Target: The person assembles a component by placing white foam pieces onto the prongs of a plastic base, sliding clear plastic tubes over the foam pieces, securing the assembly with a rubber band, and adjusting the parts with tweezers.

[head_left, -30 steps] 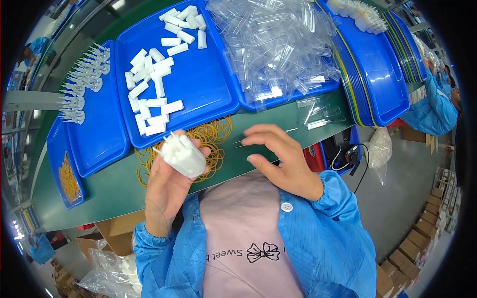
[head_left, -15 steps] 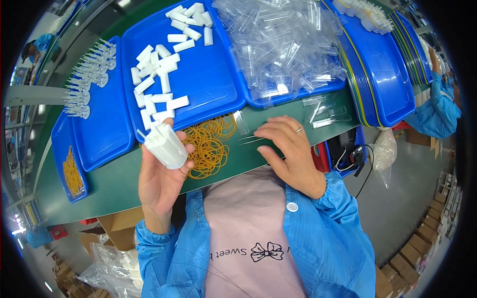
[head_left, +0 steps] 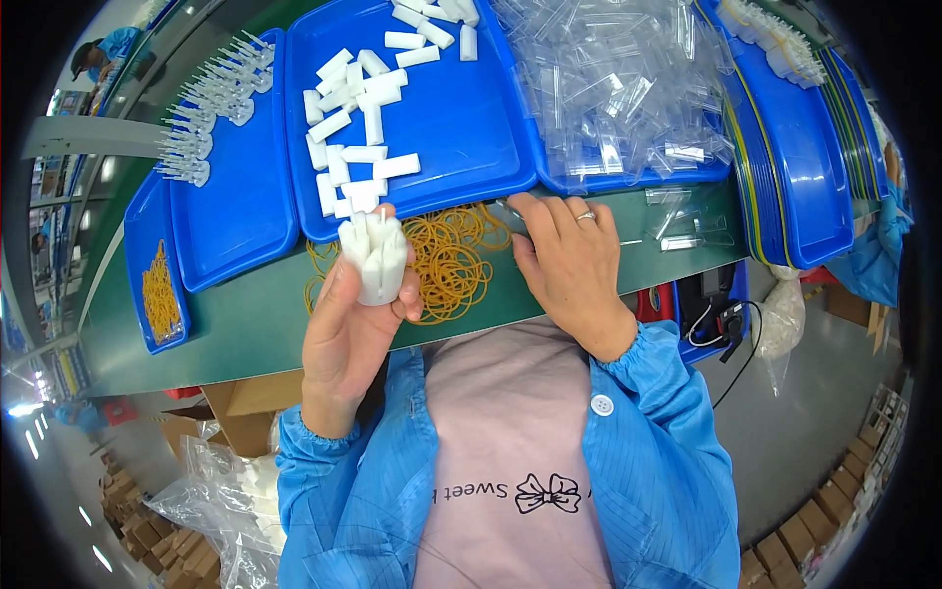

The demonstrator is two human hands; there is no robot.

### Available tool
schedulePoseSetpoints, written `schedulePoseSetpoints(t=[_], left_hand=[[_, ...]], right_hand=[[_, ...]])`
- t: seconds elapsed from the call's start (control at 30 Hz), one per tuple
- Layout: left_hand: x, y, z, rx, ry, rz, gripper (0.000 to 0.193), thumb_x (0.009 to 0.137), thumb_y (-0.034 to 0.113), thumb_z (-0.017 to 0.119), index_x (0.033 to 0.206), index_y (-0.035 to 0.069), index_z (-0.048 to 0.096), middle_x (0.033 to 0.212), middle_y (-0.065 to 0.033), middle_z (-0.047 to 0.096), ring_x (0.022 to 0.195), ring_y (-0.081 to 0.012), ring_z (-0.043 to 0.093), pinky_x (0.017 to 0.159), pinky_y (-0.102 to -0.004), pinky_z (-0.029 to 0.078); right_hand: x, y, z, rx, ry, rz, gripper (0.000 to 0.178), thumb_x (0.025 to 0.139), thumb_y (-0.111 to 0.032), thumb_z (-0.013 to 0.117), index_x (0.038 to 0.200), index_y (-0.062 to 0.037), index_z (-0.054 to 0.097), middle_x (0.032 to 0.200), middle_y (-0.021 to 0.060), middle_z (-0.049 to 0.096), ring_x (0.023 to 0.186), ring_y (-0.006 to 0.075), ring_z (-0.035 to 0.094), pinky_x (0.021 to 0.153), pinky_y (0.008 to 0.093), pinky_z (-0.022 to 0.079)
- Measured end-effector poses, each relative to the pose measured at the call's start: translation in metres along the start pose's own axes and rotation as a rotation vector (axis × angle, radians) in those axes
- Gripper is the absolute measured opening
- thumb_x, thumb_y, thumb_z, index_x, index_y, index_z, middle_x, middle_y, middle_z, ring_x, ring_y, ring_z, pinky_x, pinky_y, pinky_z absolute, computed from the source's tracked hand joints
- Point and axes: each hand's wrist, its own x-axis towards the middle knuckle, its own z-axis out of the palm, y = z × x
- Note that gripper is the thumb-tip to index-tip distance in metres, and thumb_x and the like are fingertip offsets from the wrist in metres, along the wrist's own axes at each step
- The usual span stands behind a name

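My left hand (head_left: 353, 339) is raised over the table's front edge, wrapped around a white, round plastic piece with several upright prongs (head_left: 381, 267). My right hand (head_left: 579, 270) lies low over the green table, palm down, with thumb apart from the bent fingers. Its index fingertip reaches a small clear plastic piece (head_left: 506, 209) beside the blue tray; whether it grips that piece is unclear. A thin, pale strip (head_left: 630, 241) shows beside the right hand. Between the hands, a pile of yellow-brown rubber bands (head_left: 446, 270) spreads on the table, partly behind my left hand.
Blue trays line the table: one (head_left: 461, 147) with white cylinders (head_left: 397, 165), one with clear plastic pieces (head_left: 618, 98), one with pronged white parts (head_left: 186, 155). A small tray of rubber bands (head_left: 159, 294) is leftmost. Stacked trays (head_left: 805, 187) stand right; a bin with cables (head_left: 706, 314) sits below.
My right hand has moved forward to the tray edge and its fingers have lowered. My left hand still holds the white piece, now more upright. The whole view has shifted.
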Motion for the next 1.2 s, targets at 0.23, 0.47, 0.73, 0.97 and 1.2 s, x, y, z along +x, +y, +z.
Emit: schedulePoseSetpoints(t=[0.23,0.47,0.73,0.97,1.2], left_hand=[[0.002,-0.003,0.006,0.338,0.031,0.010,0.064,0.087,0.042,0.056,0.133,0.002,0.035,0.111,-0.0095,0.055,0.084,-0.0141,0.055,0.069,-0.0265,0.046],[0.007,-0.018,0.006,0.521,0.007,0.066,0.057,0.092,0.043,0.044,0.135,0.006,0.034,0.108,-0.0079,0.056,0.074,-0.0084,0.052,0.058,-0.0214,0.045],[0.004,-0.021,0.012,0.661,-0.089,0.102,0.066,0.082,0.021,0.067,0.136,0.002,0.033,0.123,-0.0113,0.049,0.112,-0.0193,0.050,0.096,-0.0311,0.039],[0.007,-0.031,0.018,0.762,0.021,0.457,0.058,0.078,0.028,0.070,0.123,0.000,0.045,0.114,-0.0138,0.054,0.102,-0.0220,0.055,0.085,-0.0316,0.045],[0.011,-0.025,0.013,1.211,-0.070,0.767,0.046,0.074,0.033,0.071,0.103,-0.001,0.062,0.100,-0.0174,0.061,0.089,-0.0276,0.061,0.073,-0.0314,0.050]], right_hand=[[-0.004,0.003,-0.029,0.092,0.072,-0.044,0.030,0.076,-0.003,0.059,0.105,-0.0088,0.056,0.088,0.0066,0.055,0.081,0.0224,0.055,0.077,0.0348,0.040],[0.002,-0.005,-0.060,1.074,0.124,0.292,0.017,0.085,-0.008,0.058,0.098,0.0020,0.057,0.091,0.0084,0.059,0.083,0.0134,0.056,0.075,0.0263,0.044],[0.012,-0.007,-0.060,0.926,0.106,0.046,0.018,0.077,-0.011,0.068,0.089,0.0006,0.061,0.088,0.0110,0.060,0.079,0.0177,0.057,0.071,0.0267,0.045],[0.013,-0.009,-0.060,0.928,0.123,0.062,0.019,0.076,-0.012,0.069,0.088,0.0009,0.061,0.086,0.0106,0.060,0.079,0.0176,0.057,0.069,0.0268,0.045],[0.010,-0.012,-0.059,0.955,0.082,0.078,0.021,0.074,-0.009,0.071,0.089,0.0015,0.061,0.083,0.0105,0.062,0.075,0.0165,0.059,0.066,0.0257,0.046]])
